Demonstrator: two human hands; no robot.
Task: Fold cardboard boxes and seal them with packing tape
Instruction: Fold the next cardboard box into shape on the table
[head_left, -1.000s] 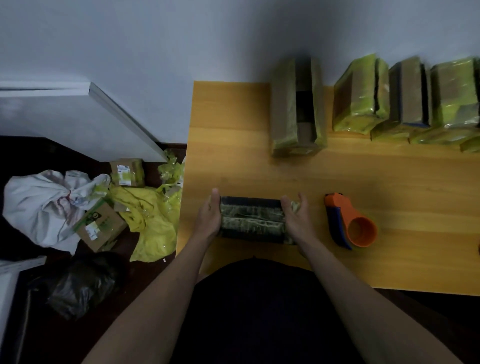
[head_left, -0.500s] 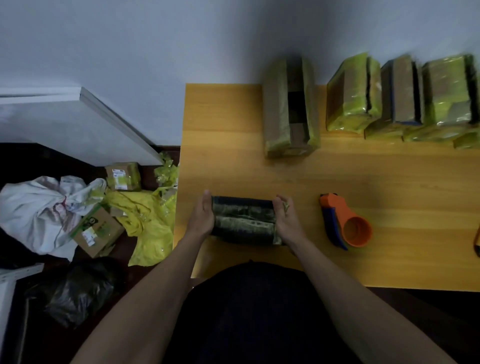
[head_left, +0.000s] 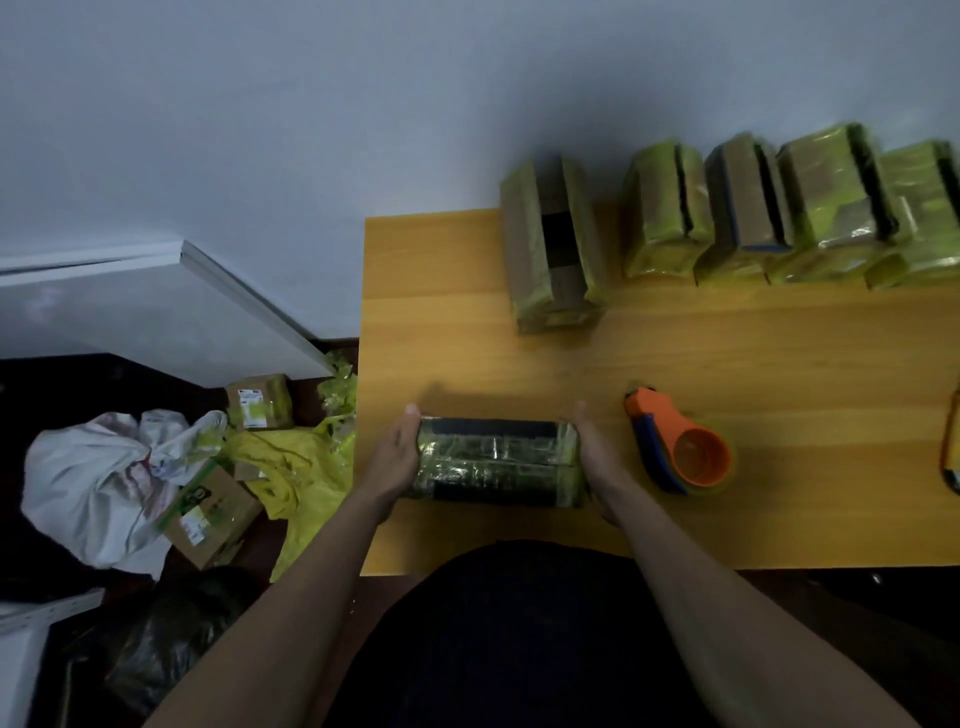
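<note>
A small box (head_left: 498, 461) wrapped in shiny tape, dark with a yellow-green sheen, lies on the wooden table (head_left: 727, 353) near its front edge. My left hand (head_left: 395, 457) presses flat against the box's left end and my right hand (head_left: 597, 460) against its right end, so both hold it between them. An orange tape dispenser (head_left: 685, 447) with a blue blade guard lies on its side just right of my right hand, apart from it.
An open-topped taped box (head_left: 553, 249) stands at the back of the table, with a row of several taped boxes (head_left: 789, 208) to its right along the wall. On the floor to the left lie small cartons (head_left: 208, 512), a yellow bag (head_left: 296, 467) and a white bag (head_left: 88, 483).
The view has shifted slightly. Both hands stay on the ends of the box, with the fingers now flatter along its sides. The dispenser has not moved.
</note>
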